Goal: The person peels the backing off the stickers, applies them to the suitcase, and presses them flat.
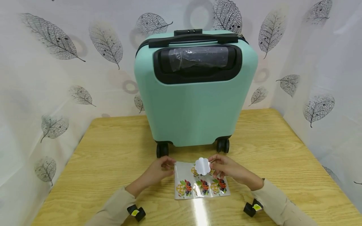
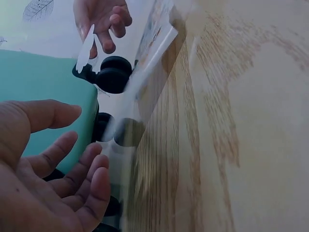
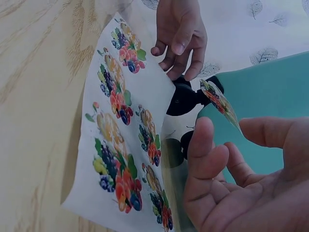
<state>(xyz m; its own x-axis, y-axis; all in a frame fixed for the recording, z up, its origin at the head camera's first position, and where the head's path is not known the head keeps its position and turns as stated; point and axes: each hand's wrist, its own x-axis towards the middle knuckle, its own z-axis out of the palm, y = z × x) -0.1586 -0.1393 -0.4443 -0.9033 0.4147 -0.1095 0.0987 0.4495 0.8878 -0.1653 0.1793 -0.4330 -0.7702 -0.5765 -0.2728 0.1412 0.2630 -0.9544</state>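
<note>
Closest in, beige sleeves (image 1: pixel 113 202) with wrist cameras (image 1: pixel 136 212) are reaching over a wooden counter (image 1: pixel 85 163). The sticker sheet (image 1: pixel 185 172) is lying there between the hands, glossy, five fruit prints showing, upper-left spot sitting bare. The left hand (image 1: pixel 158 172) is hovering by the sheet's upper-left corner, fingers spreading loosely with a wide gap, holding nothing; whether they're touching the corner, I can't tell. The right hand (image 1: pixel 230 171) is holding the loose flower-shaped sticker (image 1: pixel 202 166) by its rim at the thumb tip, over the sheet's upper row, white back facing up, print facing down; its other fingers are curling loosely. How firmly it's pinching, can't tell. For doing this well, I'd be gripping the rim only, keeping that presumably tacky back off skin and sheet, holding the sticker flat so it isn't folding, and using the free left fingers for steadying its far rim. Just beyond, black wheels (image 1: pixel 162 150) are standing on the counter under an upright mint suitcase (image 1: pixel 195 110); clear film (image 1: pixel 198 57) is covering part of its handle recess. Farthest back, a white cloth (image 1: pixel 85 12) with leaf prints is hanging.
</note>
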